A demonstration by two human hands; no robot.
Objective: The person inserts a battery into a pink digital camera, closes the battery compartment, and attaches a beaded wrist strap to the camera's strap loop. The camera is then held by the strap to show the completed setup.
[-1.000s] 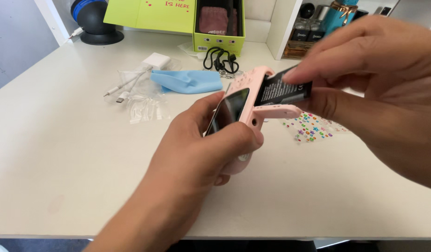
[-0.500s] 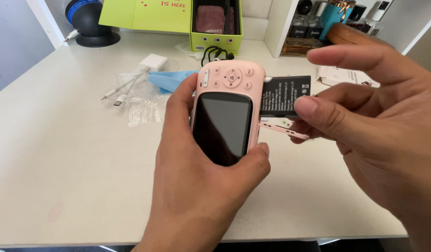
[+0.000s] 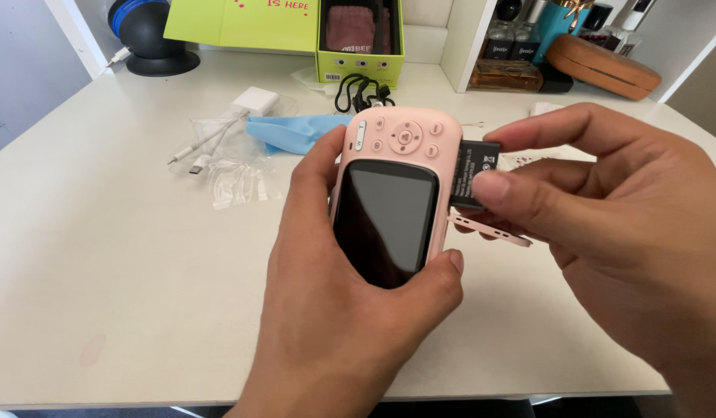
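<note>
At centre frame our left hand (image 3: 334, 310) grips the pink handheld device (image 3: 393, 197), screen up, fingers wrapped round its sides; our right hand (image 3: 598, 224) pinches the black battery (image 3: 474, 174) between thumb and forefinger, right at the device's right edge; it looks not yet seated, and the pink cover (image 3: 489, 230), open below it, is left to close; the white table (image 3: 102, 294) offers open room lower left, clutter lying toward the top.

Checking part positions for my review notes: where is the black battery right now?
In the head view, the black battery is right of centre, pinched in the right hand, against the right edge of the pink device held by the left hand.
</note>
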